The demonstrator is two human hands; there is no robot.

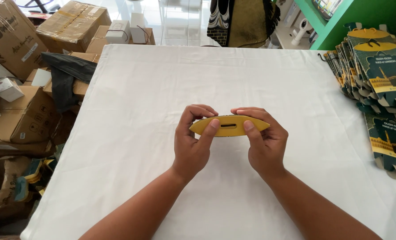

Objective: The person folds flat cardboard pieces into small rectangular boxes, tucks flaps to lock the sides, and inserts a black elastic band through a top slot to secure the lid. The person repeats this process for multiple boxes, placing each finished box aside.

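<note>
I see both hands meeting over the middle of the white cloth-covered tabletop, and between them a flat yellow cardboard piece, leaf-shaped with pointed ends and a dark slot at its centre. Its long axis runs left to right across my view, level with the near edge of the tabletop, and it is held up off the cloth, not resting on it.

My left hand takes the left end: the thumb presses on the near face just left of the slot while the fingers curl over the top edge from behind, so that grip is pinching the cardboard. My right hand mirrors it on the right end, thumb on the near face just right of the slot, fingers wrapped over the top; that grip is pinching too. The two thumbs sit close on either side of the slot, and neither hand is nearer the piece than the other, since each holds one half of it.

Well apart to the right, at the tabletop's edge, lies a fanned stack of flat dark green and yellow printed paper bags. To the left, off the tabletop, stand piled brown cardboard cartons.
</note>
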